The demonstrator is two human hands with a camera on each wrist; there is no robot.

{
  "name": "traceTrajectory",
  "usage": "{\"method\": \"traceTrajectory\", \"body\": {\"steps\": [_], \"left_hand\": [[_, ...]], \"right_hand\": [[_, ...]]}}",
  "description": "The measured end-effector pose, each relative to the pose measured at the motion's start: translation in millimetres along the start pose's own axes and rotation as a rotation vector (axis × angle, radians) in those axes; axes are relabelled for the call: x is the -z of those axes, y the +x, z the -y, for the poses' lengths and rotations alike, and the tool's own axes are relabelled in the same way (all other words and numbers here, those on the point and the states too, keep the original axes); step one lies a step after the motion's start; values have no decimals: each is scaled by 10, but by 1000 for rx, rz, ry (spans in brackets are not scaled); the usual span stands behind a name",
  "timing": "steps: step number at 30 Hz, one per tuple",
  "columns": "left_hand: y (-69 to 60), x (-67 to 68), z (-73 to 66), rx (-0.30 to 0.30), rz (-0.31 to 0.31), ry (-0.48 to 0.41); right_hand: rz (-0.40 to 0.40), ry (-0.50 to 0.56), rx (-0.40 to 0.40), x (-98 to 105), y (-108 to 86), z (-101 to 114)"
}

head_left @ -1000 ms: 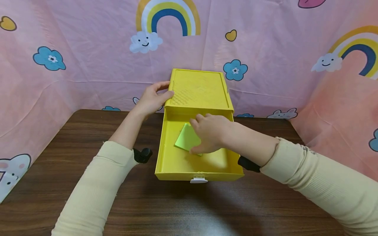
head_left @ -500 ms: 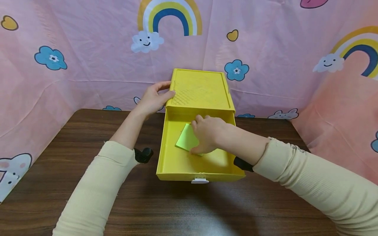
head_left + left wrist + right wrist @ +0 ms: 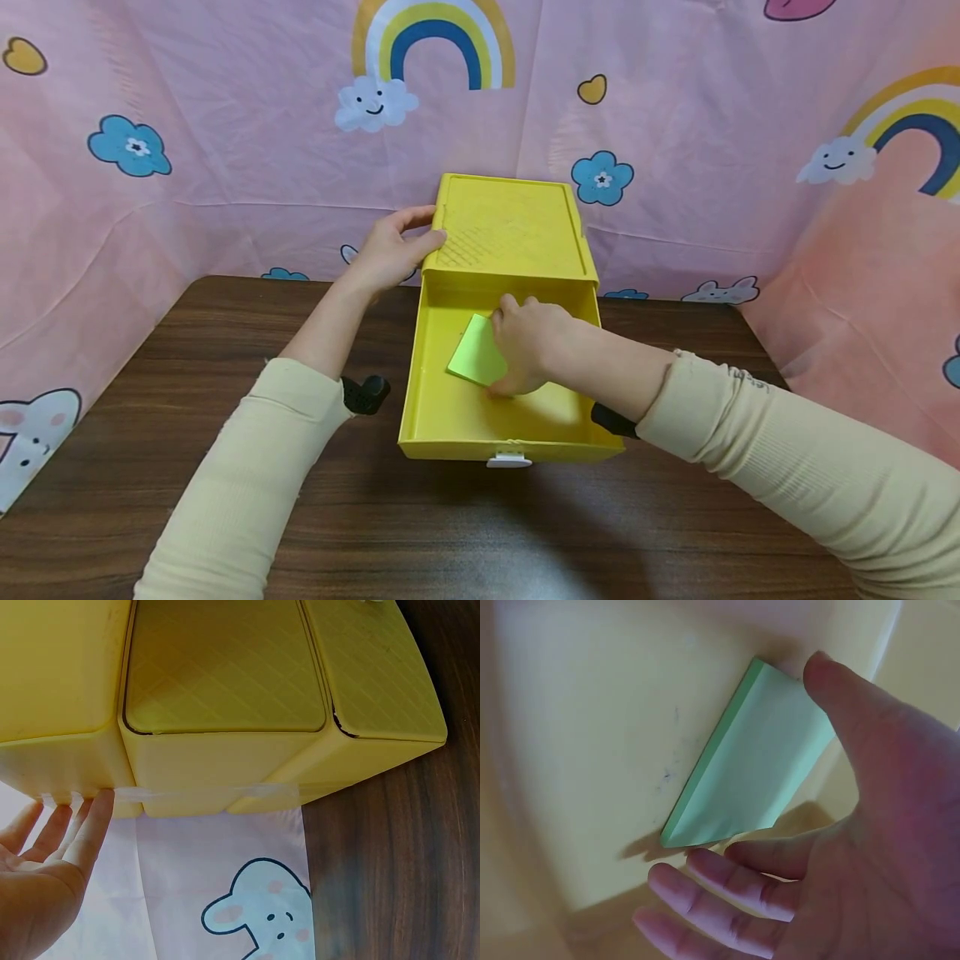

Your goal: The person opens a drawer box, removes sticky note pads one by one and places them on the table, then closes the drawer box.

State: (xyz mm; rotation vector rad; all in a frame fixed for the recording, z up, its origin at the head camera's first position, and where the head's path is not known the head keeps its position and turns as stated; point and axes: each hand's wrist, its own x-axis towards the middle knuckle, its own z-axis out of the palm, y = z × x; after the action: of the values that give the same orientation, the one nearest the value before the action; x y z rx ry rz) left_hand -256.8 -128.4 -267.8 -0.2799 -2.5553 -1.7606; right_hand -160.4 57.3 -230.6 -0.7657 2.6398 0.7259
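Note:
A yellow drawer unit (image 3: 517, 221) stands at the back of the table, its top drawer (image 3: 450, 412) pulled out. On the drawer floor lies a light green sticky note pad (image 3: 476, 354), set at an angle. My right hand (image 3: 528, 346) reaches down over the pad's right part and hides it in the head view. In the right wrist view, the thumb is at one edge of the pad (image 3: 750, 757) and loosely bent fingers are near another; a firm grip does not show. My left hand (image 3: 390, 250) rests on the unit's left side, thumb on top, straight fingers (image 3: 94, 832) against the wall.
A white handle (image 3: 509, 461) sits on the drawer front. Around the unit spreads a dark wooden table (image 3: 337, 500). Pink patterned cloth (image 3: 262, 125) hangs behind and at both sides. Clear tape (image 3: 202, 793) runs along the unit's side in the left wrist view.
My right hand has moved slightly lower and closer about the pad, its thumb and fingers nearer the edges. The left hand, the drawer and the pad stay in place.

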Motion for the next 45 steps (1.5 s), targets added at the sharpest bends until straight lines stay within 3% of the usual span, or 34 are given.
{"method": "traceTrajectory", "body": {"steps": [7,18,34,45], "left_hand": [[0,11,-1,10,2,20],[-7,-3,-15,12,-5,32],[2,4,2,17,2,25],[11,6,-4,11,-6,28]], "right_hand": [[-6,-33,-32,-14,0,44],[-14,-80,2,-17,15,55],[7,17,43,-1,32,28],[-37,-140,73,66,20,8]]}}
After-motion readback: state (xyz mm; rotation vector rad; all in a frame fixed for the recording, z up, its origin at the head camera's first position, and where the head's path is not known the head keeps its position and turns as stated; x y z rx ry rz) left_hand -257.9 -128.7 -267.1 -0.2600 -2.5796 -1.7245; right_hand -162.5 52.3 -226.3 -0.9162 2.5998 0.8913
